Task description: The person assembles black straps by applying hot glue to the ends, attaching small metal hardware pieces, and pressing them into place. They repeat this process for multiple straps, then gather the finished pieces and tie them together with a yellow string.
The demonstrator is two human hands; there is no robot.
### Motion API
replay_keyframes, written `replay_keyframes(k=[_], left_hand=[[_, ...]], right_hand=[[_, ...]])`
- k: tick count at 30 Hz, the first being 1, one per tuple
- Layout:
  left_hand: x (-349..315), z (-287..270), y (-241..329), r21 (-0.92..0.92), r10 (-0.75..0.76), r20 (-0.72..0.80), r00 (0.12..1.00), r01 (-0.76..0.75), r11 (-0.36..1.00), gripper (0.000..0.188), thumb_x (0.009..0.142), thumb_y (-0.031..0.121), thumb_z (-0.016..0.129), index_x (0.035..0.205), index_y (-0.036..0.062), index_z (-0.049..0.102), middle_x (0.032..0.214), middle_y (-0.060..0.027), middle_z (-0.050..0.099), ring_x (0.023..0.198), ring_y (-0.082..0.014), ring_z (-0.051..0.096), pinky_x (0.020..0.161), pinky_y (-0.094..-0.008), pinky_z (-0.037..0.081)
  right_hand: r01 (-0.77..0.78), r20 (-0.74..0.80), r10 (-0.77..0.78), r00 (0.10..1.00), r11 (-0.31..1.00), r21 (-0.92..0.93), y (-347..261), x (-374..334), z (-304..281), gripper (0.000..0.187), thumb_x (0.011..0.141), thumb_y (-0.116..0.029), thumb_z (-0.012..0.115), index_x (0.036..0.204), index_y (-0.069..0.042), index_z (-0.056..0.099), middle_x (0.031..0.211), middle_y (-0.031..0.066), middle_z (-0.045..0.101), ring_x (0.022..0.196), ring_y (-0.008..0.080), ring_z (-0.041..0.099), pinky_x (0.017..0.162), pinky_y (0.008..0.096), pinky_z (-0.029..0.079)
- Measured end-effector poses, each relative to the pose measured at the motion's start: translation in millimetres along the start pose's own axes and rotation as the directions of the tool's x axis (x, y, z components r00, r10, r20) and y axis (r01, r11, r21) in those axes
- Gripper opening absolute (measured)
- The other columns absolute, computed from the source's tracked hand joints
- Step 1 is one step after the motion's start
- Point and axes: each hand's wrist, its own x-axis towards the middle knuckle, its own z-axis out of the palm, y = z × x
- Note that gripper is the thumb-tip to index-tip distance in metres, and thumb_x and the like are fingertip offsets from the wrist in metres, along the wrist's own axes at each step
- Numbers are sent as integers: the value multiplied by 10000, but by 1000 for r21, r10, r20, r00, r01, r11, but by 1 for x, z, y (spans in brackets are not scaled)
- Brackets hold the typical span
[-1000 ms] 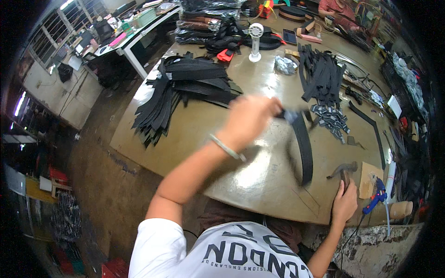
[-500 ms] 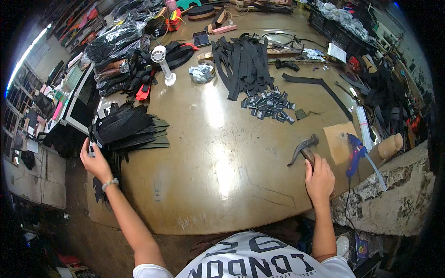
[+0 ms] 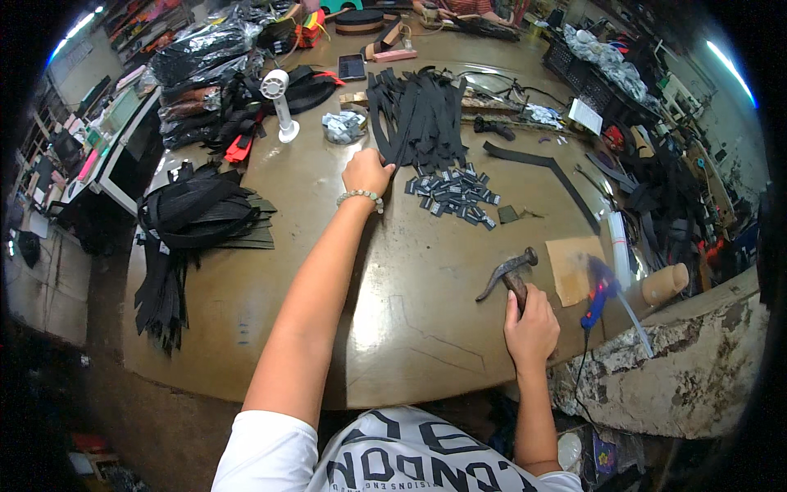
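My right hand (image 3: 533, 332) is wrapped round the wooden handle of a hammer (image 3: 515, 271). The hammer's metal head, with its long curved claw, sits just above the tabletop. My left arm reaches across the table, and my left hand (image 3: 366, 174) is at the lower left edge of a pile of black straps (image 3: 422, 119). Its fingers look curled in, and whatever lies in them is hidden. Close by on the right is a heap of small dark pieces with pale markings (image 3: 455, 195). A bundle of black straps (image 3: 197, 209) lies at the table's left edge, some hanging over it.
A glue gun (image 3: 597, 303) rests by a brown card (image 3: 572, 266) at the right edge. A bent black strip (image 3: 549, 168) lies farther back. Beyond my left hand are a clear bag (image 3: 344, 125), a white handheld fan (image 3: 281, 107) and a phone (image 3: 352, 67). Another person (image 3: 471, 8) is at the far side.
My left hand has left the strap bundle at the left edge and swung right and forward to the strap pile. My right hand still grips the hammer. A person now shows at the far side.
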Motion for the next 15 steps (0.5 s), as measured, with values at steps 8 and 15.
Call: replay_keyframes(k=[8, 15], left_hand=[[0, 4, -13, 48, 40, -52, 998, -38, 998, 237, 801, 309, 735, 834, 74, 743, 871, -152, 715, 821, -321, 702, 734, -430, 546], [-57, -59, -3, -897, -123, 408, 905, 422, 127, 203, 936, 264, 649, 914, 65, 619, 625, 42, 494, 444, -19, 305, 382, -198, 225]], right_hand=[[-5, 7, 5, 1000, 1000, -11, 2, -3, 4, 290, 916, -299, 613, 1085, -64, 592, 872, 106, 591, 791, 289, 621, 657, 405, 499], [-13, 48, 16, 999, 998, -56, 1, -2, -6, 338, 928, -338, 597, 1125, -63, 588, 923, 111, 583, 837, 274, 616, 710, 386, 503]])
